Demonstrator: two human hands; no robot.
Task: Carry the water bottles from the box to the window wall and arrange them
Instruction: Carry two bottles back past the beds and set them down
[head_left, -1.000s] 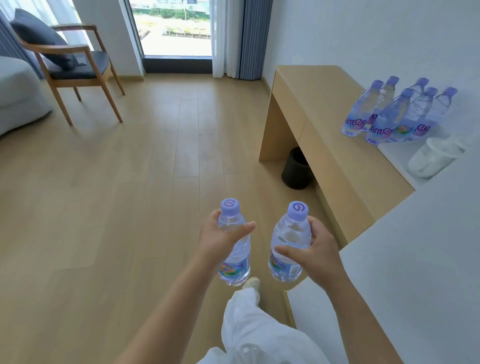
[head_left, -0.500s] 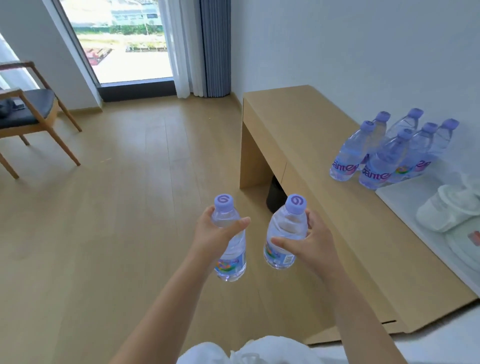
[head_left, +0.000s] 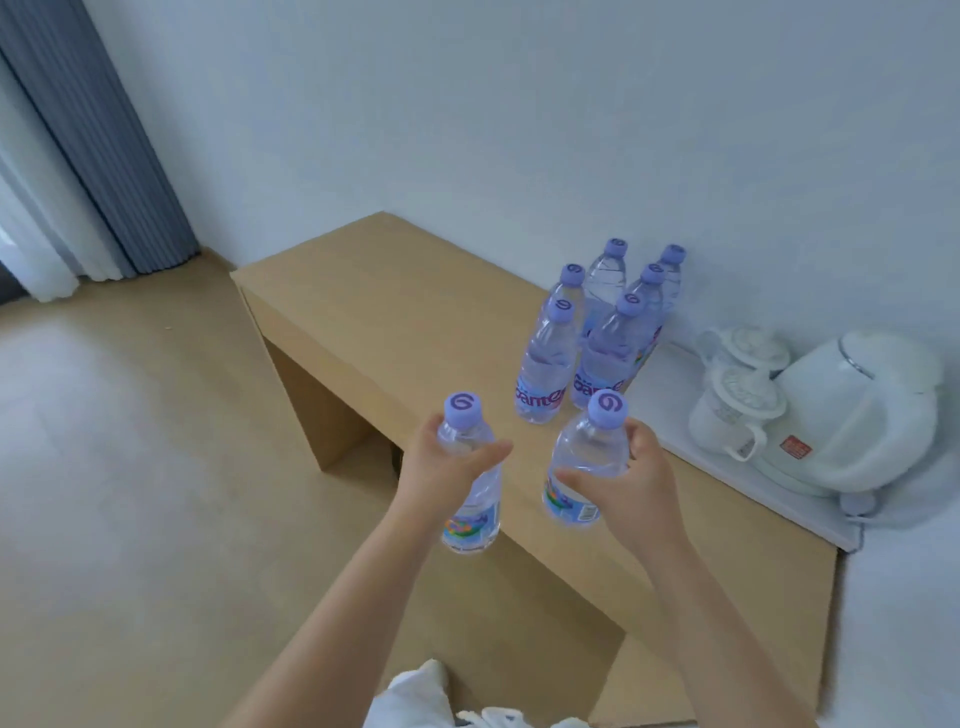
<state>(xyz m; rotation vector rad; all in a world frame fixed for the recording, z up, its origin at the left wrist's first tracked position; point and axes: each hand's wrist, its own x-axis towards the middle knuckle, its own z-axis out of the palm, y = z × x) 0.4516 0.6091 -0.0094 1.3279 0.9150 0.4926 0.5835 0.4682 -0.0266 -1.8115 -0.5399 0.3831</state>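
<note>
My left hand (head_left: 441, 470) grips a clear water bottle (head_left: 470, 499) with a purple cap, held upright over the front edge of a wooden desk (head_left: 395, 322). My right hand (head_left: 623, 486) grips a second bottle (head_left: 584, 462) above the desk top, tilted slightly. Several matching bottles (head_left: 597, 332) stand in a tight cluster on the desk against the white wall, just beyond the two I hold. The box is out of view.
A white tray (head_left: 670, 395) on the desk's right part carries two lidded white cups (head_left: 737, 405) and a white kettle (head_left: 857, 415). Grey and white curtains (head_left: 93, 171) hang at the far left. Wooden floor lies left of the desk.
I have stepped closer to the desk and turned right; the window and chair left the view. Both held bottles now sit nearer the cluster, the right one over the desk top.
</note>
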